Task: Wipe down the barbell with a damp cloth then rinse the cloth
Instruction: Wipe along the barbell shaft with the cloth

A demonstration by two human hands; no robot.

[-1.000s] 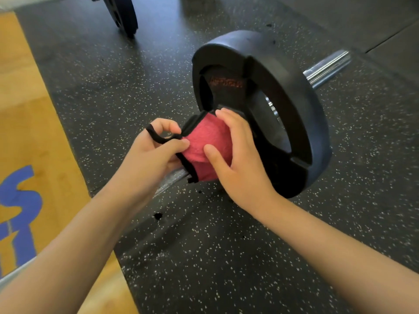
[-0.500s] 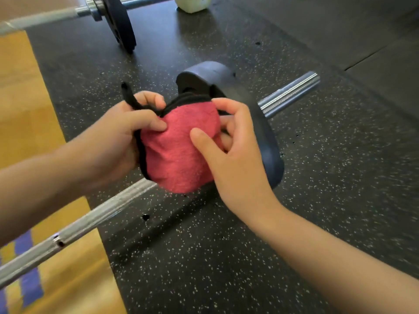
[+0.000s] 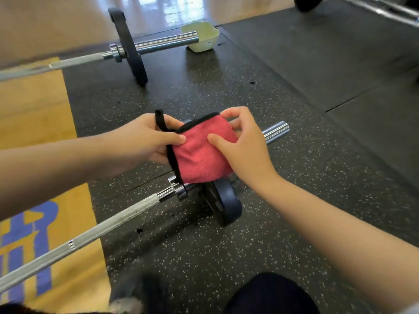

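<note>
While both hands hold the cloth (image 3: pixel 201 152) clear of the bar, I'd refold to a clean face. Left hand (image 3: pixel 145 141) pinches its 9 o'clock edge, right hand (image 3: pixel 244 146) its 3 o'clock. Barbell (image 3: pixel 113 223) lies at 6, basin (image 3: pixel 201 36) at 12, likely for the rinse.

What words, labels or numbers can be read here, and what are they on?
No text reads whole.
Blue lettering on the wooden floor: large, but cut off by the frame edge; no word can be made out.
Small mark on the green basin: too small to read.
Pink cloth and weight plate: no text showing.
</note>
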